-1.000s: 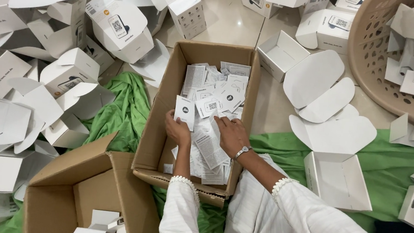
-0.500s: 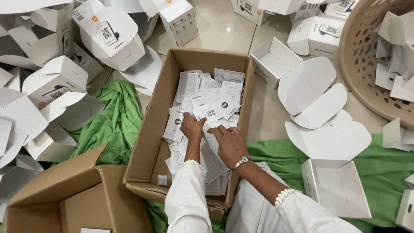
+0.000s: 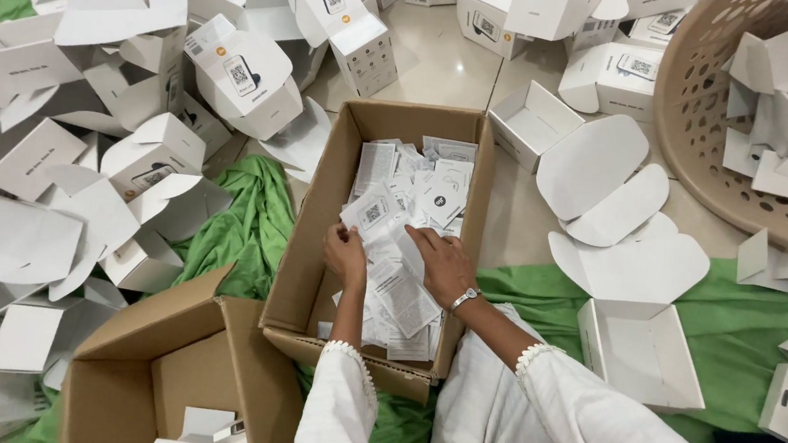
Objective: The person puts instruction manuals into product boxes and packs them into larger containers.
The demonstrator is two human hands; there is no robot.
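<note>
An open brown cardboard box [image 3: 311, 243] sits in front of me, filled with several white printed paper leaflets [image 3: 406, 194]. Both my hands are inside it. My left hand [image 3: 345, 255] grips the left edge of a leaflet stack. My right hand [image 3: 442, 264], with a watch on the wrist, rests on the same stack from the right, fingers curled over the papers. White sleeves cover both forearms.
A heap of open white cartons [image 3: 86, 157] fills the left side. A second brown box [image 3: 162, 372] stands at lower left. A tan perforated basket [image 3: 764, 121] with white card inserts is at upper right. Green cloth [image 3: 251, 228] covers the floor; open white cartons [image 3: 639, 348] lie to the right.
My hands slid a little further into the box and closed together on the leaflet stack. The camera view shifted slightly.
</note>
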